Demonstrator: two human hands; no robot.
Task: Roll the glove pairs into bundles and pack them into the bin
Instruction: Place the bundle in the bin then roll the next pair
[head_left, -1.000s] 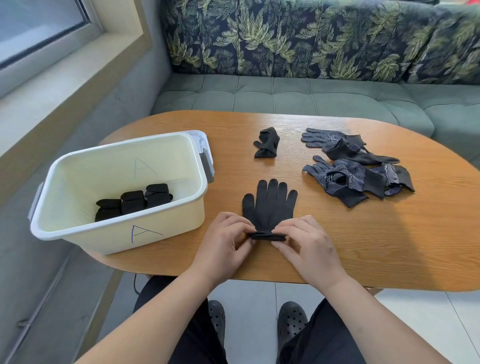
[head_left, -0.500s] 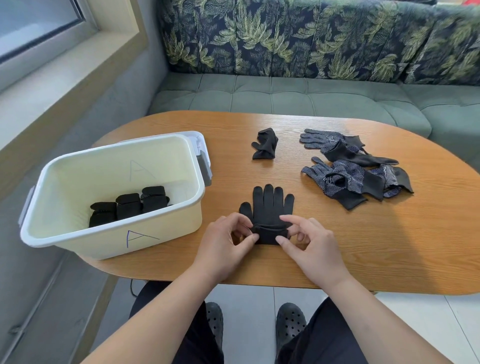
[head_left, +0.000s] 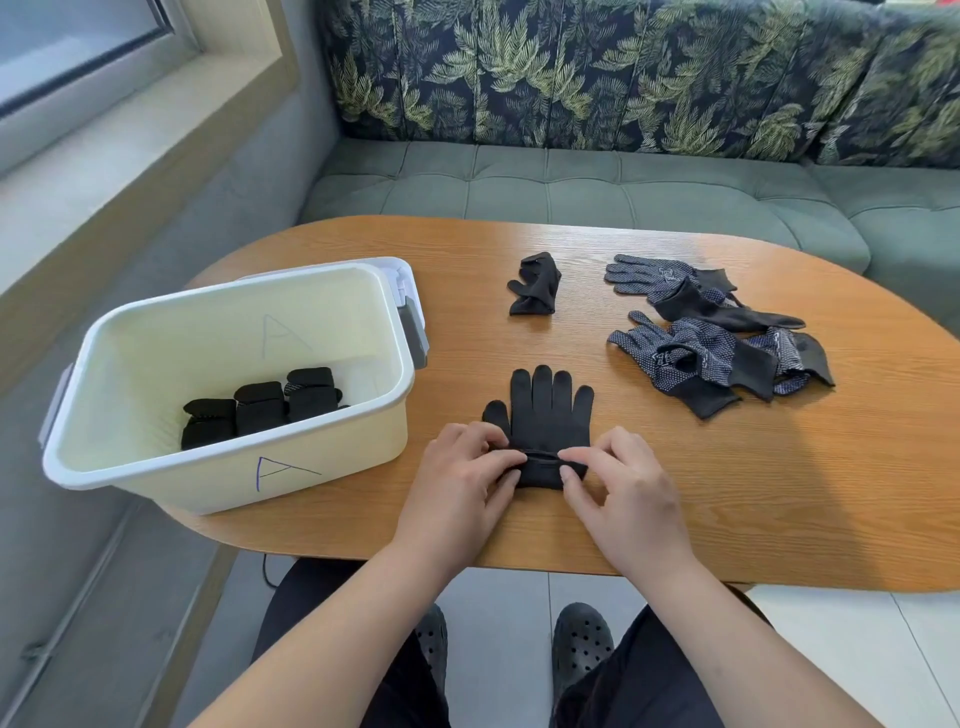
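A black glove pair (head_left: 545, 410) lies flat near the table's front edge, fingers pointing away from me, its cuff end turned into a short roll. My left hand (head_left: 462, 478) pinches the roll's left end and my right hand (head_left: 618, 488) pinches its right end. A cream bin (head_left: 218, 483) marked "A" stands at the table's left, with three rolled black bundles (head_left: 260, 410) on its floor. A crumpled black glove (head_left: 535, 283) lies at mid-table. A heap of dotted dark gloves (head_left: 717, 338) lies at the right.
The oval wooden table (head_left: 675, 493) has bare surface at front right. A green bench seat (head_left: 571, 187) with leaf-print back cushions runs behind it. A window sill (head_left: 104, 156) is at the left. My knees and black clogs (head_left: 582, 639) show below the table edge.
The roll at the cuff has grown thicker and moved up towards the glove's palm. Both hands travelled with it, away from the table edge.
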